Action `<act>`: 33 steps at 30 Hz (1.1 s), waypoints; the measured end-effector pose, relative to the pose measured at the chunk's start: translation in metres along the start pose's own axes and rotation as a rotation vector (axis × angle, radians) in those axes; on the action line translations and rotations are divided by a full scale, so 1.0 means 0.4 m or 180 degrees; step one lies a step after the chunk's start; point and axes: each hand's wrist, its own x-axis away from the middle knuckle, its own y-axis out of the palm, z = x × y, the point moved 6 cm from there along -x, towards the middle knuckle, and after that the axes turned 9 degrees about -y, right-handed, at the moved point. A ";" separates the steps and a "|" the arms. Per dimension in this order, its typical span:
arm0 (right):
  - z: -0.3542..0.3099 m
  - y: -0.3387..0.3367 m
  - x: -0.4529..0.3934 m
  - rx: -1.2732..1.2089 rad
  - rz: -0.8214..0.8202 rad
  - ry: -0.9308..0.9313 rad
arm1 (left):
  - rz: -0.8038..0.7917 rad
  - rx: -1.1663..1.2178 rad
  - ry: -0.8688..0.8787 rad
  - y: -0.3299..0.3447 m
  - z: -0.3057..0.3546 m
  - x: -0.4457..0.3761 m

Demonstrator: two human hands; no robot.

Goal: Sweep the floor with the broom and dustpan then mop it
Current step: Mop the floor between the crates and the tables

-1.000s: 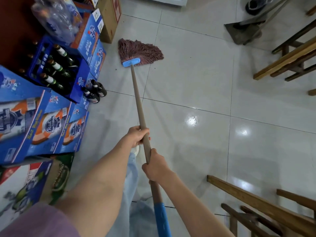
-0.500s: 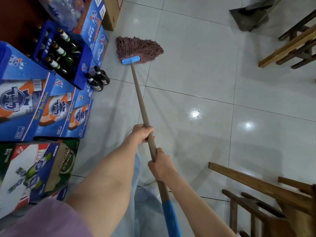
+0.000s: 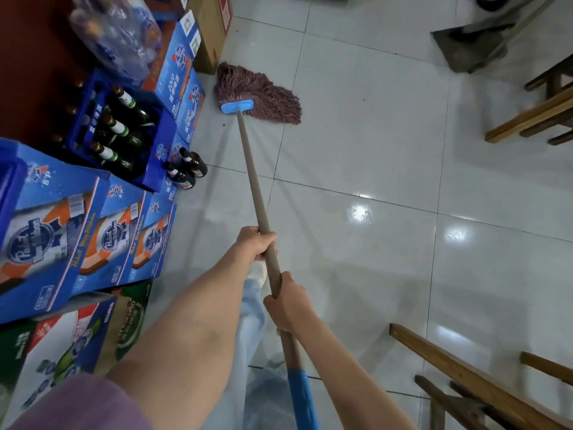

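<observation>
Since a second ago the mop head (image 3: 259, 93) is sliding little, lying ahead against the blue cartons (image 3: 183, 88) — I'm gripping its handle (image 3: 254, 187), running straight away from me, left hand (image 3: 255, 245) nearer the head, right hand (image 3: 290, 308) curled behind.

Both hands are gripping the mop handle (image 3: 254, 187), the left hand (image 3: 252, 245) sitting above the right hand (image 3: 286, 305). The mop head (image 3: 263, 91) is lying on the tiled floor (image 3: 372, 169), near two bottles (image 3: 186, 169) standing beside blue boxes (image 3: 77, 231).
</observation>
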 end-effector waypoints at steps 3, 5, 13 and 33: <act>-0.034 -0.016 -0.031 0.0014 -0.0084 0.0058 | 0.0013 -0.0078 -0.0054 -0.017 0.041 -0.008; -0.045 -0.019 -0.042 -0.0045 -0.0156 0.0071 | 0.0018 -0.0108 -0.0092 -0.022 0.050 -0.015; -0.038 -0.011 -0.053 -0.0067 -0.0215 0.0057 | 0.0046 -0.0177 -0.0142 -0.019 0.035 -0.038; -0.015 -0.036 -0.045 -0.1291 -0.0011 -0.0072 | -0.0164 -0.0237 0.0249 -0.011 0.067 -0.015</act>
